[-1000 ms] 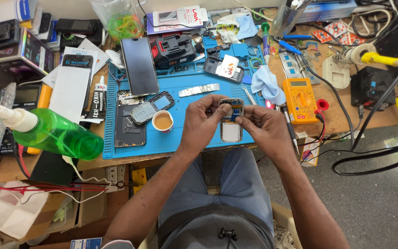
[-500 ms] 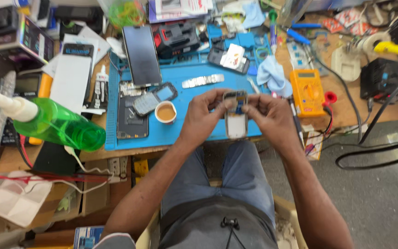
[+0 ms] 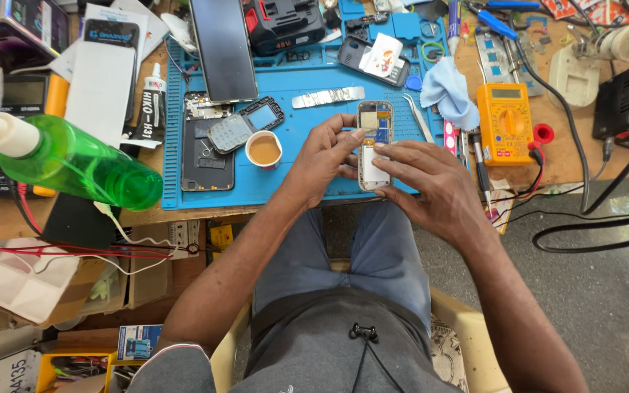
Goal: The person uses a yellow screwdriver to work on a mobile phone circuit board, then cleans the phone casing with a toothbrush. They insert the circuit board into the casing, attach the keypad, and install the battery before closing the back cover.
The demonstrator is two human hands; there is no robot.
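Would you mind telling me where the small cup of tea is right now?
In the head view, the small cup of tea stands on the blue work mat, just left of the left hand and right of the keypad phone.

Both hands forward, meeting at midline, palms down.

Left hand [image 3: 323,156]: forearm angled up from lower left, wrist straight, fingers curled, thumb and forefinger tips pinched toward the right. Right hand [image 3: 427,185]: forearm enters from lower right, fingers extended flat and close together, pointing left, tips just beside the left hand's.
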